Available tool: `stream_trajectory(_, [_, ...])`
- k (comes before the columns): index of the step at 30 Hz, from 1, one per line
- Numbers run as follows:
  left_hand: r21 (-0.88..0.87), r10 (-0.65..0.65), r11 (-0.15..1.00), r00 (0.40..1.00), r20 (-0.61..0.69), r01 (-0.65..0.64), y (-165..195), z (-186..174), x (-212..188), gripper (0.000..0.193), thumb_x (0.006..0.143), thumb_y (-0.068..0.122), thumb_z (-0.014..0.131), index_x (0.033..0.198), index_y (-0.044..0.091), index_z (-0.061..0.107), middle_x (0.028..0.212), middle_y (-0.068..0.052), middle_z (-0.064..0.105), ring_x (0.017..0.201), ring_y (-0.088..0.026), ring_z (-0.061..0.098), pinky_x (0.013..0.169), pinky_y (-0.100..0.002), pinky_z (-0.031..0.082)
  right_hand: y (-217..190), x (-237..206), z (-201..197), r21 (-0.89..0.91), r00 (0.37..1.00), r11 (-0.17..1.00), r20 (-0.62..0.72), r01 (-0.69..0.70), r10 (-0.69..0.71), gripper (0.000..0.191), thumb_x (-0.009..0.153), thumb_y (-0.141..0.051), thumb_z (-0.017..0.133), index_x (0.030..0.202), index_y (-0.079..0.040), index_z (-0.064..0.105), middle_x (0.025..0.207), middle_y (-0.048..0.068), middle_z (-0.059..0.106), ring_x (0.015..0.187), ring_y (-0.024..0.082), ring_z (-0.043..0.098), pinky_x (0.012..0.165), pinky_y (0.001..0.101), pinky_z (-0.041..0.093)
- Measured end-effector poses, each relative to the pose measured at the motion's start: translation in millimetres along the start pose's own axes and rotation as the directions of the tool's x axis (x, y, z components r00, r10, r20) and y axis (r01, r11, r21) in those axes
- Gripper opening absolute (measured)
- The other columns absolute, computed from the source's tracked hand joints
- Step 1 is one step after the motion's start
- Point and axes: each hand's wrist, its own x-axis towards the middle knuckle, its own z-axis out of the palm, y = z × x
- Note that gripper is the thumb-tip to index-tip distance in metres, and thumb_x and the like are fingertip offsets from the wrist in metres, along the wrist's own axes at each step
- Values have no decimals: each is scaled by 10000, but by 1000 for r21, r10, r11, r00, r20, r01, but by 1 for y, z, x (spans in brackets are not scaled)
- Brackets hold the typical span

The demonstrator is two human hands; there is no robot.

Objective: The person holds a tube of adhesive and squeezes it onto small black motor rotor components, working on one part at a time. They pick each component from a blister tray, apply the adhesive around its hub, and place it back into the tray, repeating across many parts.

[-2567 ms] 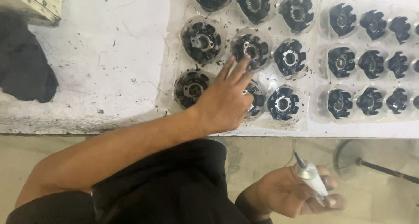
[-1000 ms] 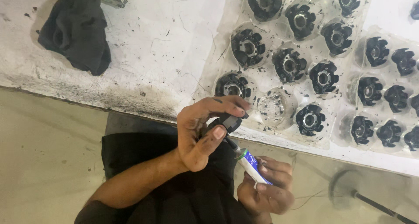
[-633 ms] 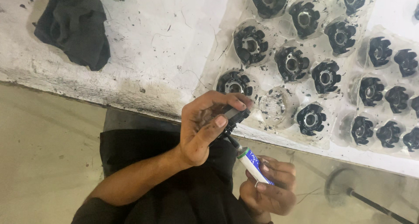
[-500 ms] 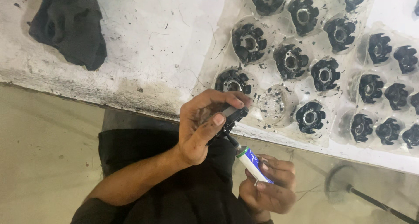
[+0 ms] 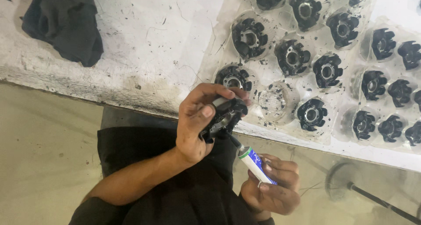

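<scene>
The left hand (image 5: 197, 126) grasps a black finned part (image 5: 222, 115) just off the table's near edge (image 5: 131, 95). The right hand (image 5: 269, 185) clenches a small tube (image 5: 255, 163), nozzle touching the part; squeeze gently and hold the part steady.

Left hand (image 5: 199, 122) covers most of the black part (image 5: 223, 115); tube (image 5: 256, 164) tail buried in right hand (image 5: 269, 185); tray (image 5: 272, 76) runs off at one o'clock.

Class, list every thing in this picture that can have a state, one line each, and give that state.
Left hand: grip closed around a black fan-like part, held off the table.
Right hand: grip closed on a small tube, nozzle touching the part.
Clear tray: most pockets filled with black parts.
Tray pocket: empty.
Dark cloth: crumpled on the table.
</scene>
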Motion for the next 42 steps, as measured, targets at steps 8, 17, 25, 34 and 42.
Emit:
stream_trajectory(8, [-375, -175, 923, 964, -201, 90, -8, 5, -8, 479, 995, 333, 571, 1347, 29, 458, 1324, -285, 591, 1242, -443, 621, 1061, -603, 543, -4, 1, 0, -64, 997, 995, 5, -79, 79, 391, 934, -97, 786, 1012, -128, 404, 989, 132, 590, 926, 291, 680, 768, 408, 684])
stream_trajectory(17, [-524, -303, 837, 931, -201, 159, -9, 15, -14, 483, 971, 353, 579, 1345, 58, 497, 1313, -273, 590, 1232, -456, 611, 1035, -599, 530, 21, -3, 12, 47, 979, 991, -169, 123, -113, 378, 887, -179, 775, 981, -120, 413, 957, 103, 554, 866, 253, 645, 690, 385, 687])
stream_trajectory(25, [-575, -370, 800, 895, -250, 171, -12, 11, -12, 426, 1008, 344, 522, 1300, 38, 572, 1276, -273, 625, 1195, -471, 624, 1014, -608, 538, 15, -7, 1, -23, 998, 999, -59, 29, -30, 376, 925, -61, 758, 1004, -129, 396, 973, 101, 550, 891, 251, 647, 699, 388, 684])
stream_trajectory(34, [-578, -396, 795, 878, -268, 182, -16, 11, -12, 437, 997, 351, 516, 1278, 26, 596, 1261, -283, 638, 1168, -471, 644, 1000, -606, 549, 13, -10, 1, 38, 993, 998, -112, -45, 49, 399, 937, -79, 776, 1012, -135, 388, 979, 79, 528, 902, 242, 628, 695, 373, 681])
stream_trajectory(42, [-580, -442, 787, 849, -290, 211, -15, 15, -10, 449, 977, 378, 520, 1256, 38, 609, 1258, -269, 644, 1155, -473, 646, 997, -597, 542, 5, -3, 5, 50, 993, 997, -95, -60, 64, 389, 923, -79, 781, 991, -138, 403, 974, 81, 543, 891, 236, 629, 730, 389, 701])
